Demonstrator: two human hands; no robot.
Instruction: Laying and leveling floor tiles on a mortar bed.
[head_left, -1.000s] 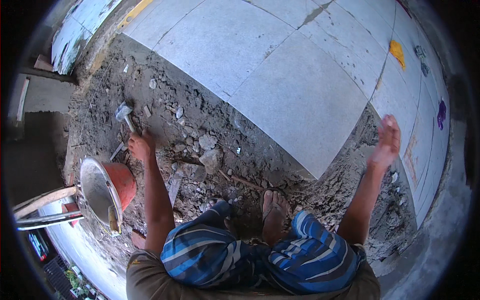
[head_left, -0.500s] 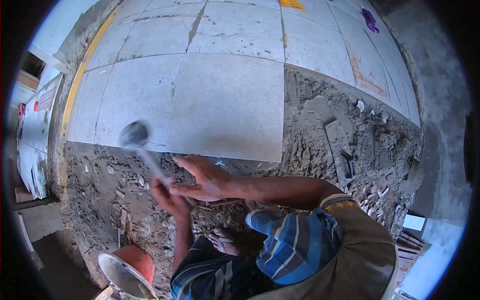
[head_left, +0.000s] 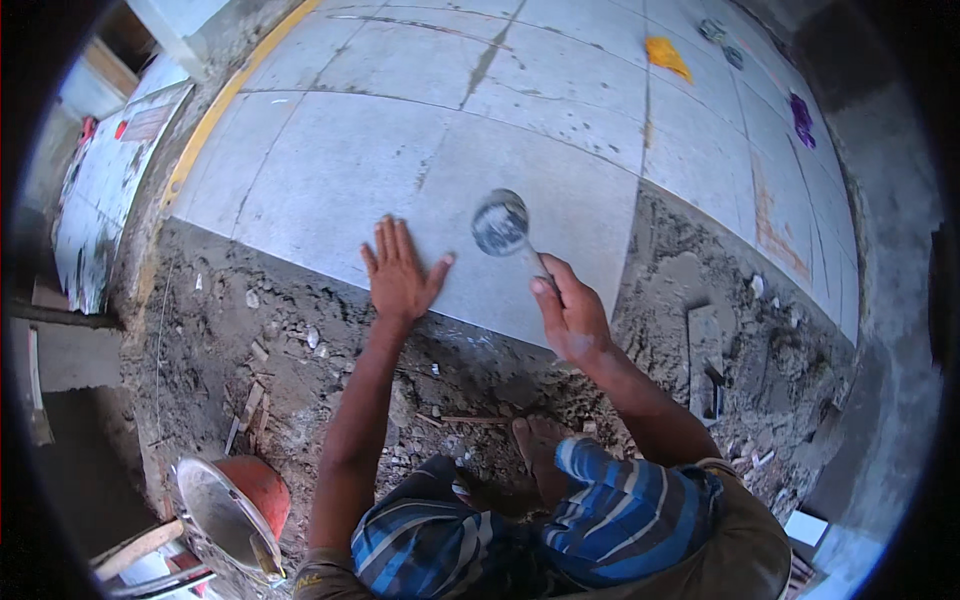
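Observation:
Fingers spread, my left hand (head_left: pixel 403 268) rests flat on the pale floor tile (head_left: pixel 335 180) by its lower edge. My right hand (head_left: pixel 568 315) grips the handle of a mallet (head_left: pixel 500 220). The mallet's round, grey-smeared head is over the adjoining square tile (head_left: pixel 590 215), right of my left hand. Below these tiles lies rough wet mortar (head_left: pixel 300 330) with rubble, and my sandalled feet are down in it.
An orange bucket (head_left: pixel 250 500) stands at lower left. A trowel-like tool (head_left: pixel 705 355) lies in the mortar at right. A yellow level (head_left: pixel 225 90) runs along the left tile edge. Yellow (head_left: pixel 668 58) and purple (head_left: pixel 802 118) crumpled items lie on the upper tiles.
The mallet has passed from my left hand to my right and moved over the tile. My left hand has come up onto the tile. My view has turned.

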